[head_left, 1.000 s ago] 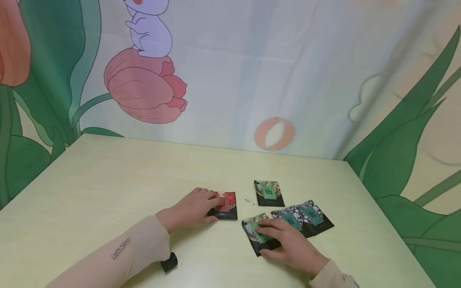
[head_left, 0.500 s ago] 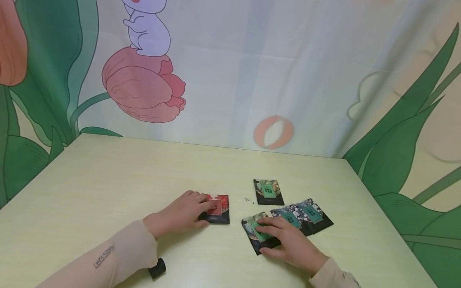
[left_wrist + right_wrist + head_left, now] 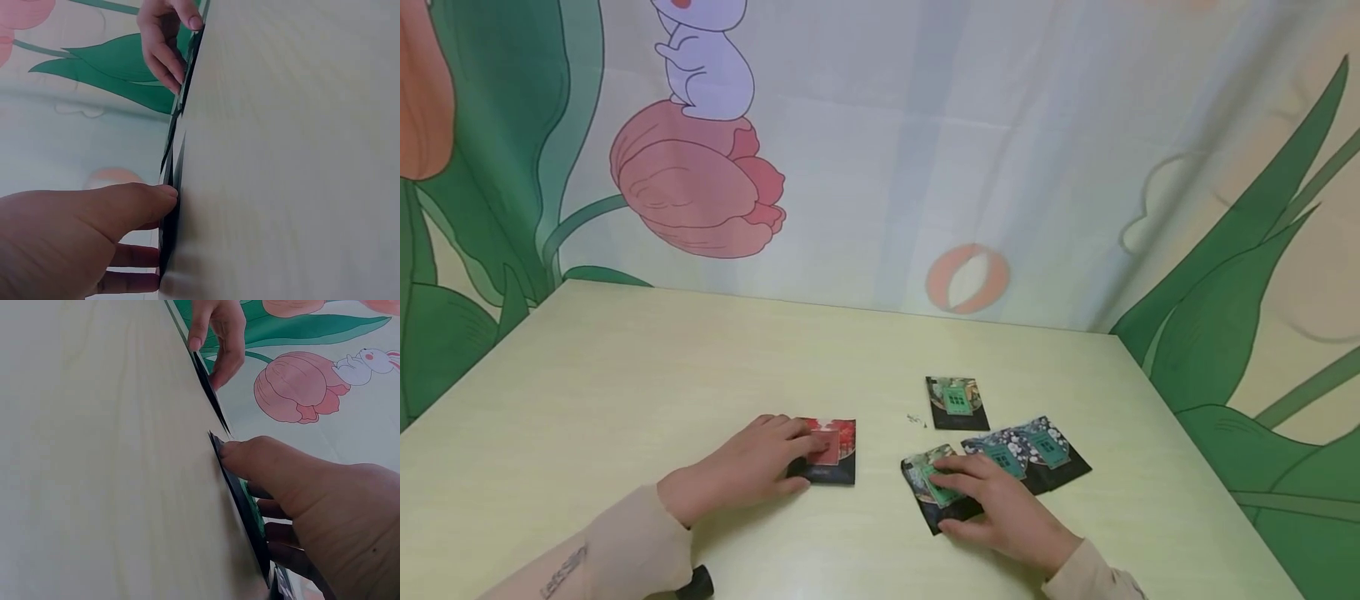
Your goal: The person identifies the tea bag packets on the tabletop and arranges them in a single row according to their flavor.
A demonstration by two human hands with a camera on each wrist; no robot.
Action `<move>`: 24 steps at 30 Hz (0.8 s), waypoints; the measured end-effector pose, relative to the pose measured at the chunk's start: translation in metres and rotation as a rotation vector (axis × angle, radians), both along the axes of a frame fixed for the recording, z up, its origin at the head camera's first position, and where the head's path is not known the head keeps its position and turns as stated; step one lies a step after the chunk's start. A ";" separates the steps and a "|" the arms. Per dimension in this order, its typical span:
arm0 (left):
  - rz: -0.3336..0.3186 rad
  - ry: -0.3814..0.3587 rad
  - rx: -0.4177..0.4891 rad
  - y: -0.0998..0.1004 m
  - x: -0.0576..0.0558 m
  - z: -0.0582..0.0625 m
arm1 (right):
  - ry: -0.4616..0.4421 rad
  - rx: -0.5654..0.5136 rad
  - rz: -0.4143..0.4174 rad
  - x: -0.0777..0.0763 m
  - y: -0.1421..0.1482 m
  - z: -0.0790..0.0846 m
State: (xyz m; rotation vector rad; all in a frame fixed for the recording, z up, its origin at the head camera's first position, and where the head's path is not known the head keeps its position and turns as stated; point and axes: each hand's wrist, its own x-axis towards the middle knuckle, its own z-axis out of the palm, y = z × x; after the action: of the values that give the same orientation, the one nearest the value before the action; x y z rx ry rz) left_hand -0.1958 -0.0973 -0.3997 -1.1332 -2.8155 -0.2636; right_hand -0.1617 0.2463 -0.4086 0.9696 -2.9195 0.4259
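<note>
My left hand (image 3: 741, 467) lies on a flat red-and-black packet (image 3: 842, 472). Its fingertips press the packet's face, with the thumb at the near edge; the left part is hidden under the fingers. To the right, my right hand (image 3: 1003, 510) rests its fingers on a green-and-black packet (image 3: 921, 487). The left wrist view shows the left thumb (image 3: 147, 203) against the packet's dark edge. In the right wrist view, the right thumb (image 3: 247, 455) touches the green packet's edge, and the other fingers reach over its printed face.
Two overlapping packets with blue floral print (image 3: 1051, 450) lie just beyond my right hand. Another green packet (image 3: 957, 402) is farther back, beside a small dark mark (image 3: 916, 420) on the table (image 3: 700, 358). A printed curtain (image 3: 1037, 167) hangs behind the table's far edge.
My left hand has slid left and toward me, and the red packet has moved with it, widening its gap from the others. The right hand stays on the green packet.
</note>
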 end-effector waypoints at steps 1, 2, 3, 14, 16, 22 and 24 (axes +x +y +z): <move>0.006 -0.005 0.000 -0.002 0.001 0.000 | -0.008 0.002 -0.004 0.000 0.000 0.000; 0.012 -0.009 0.000 -0.004 0.003 -0.001 | -0.011 0.002 -0.005 0.000 0.000 0.000; 0.018 -0.013 0.001 -0.006 0.004 -0.001 | -0.013 0.003 -0.007 0.000 0.000 0.000; 0.011 -0.005 0.006 -0.026 0.016 -0.001 | -0.018 0.009 -0.013 -0.001 0.001 0.000; 0.007 -0.008 0.011 -0.029 0.018 -0.001 | -0.024 0.012 -0.015 0.000 0.001 0.000; -0.011 0.011 0.020 -0.036 0.024 0.002 | -0.041 0.004 -0.016 0.001 0.001 0.001; -0.017 0.018 0.019 -0.038 0.024 0.002 | -0.044 0.012 -0.010 0.002 0.001 0.002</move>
State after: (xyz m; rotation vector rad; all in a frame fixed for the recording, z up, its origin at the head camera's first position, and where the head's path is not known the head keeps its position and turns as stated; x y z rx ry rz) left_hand -0.1714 -0.1351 -0.3981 -1.1503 -2.7826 -0.2795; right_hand -0.1600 0.2472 -0.4068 0.9583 -2.9684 0.4361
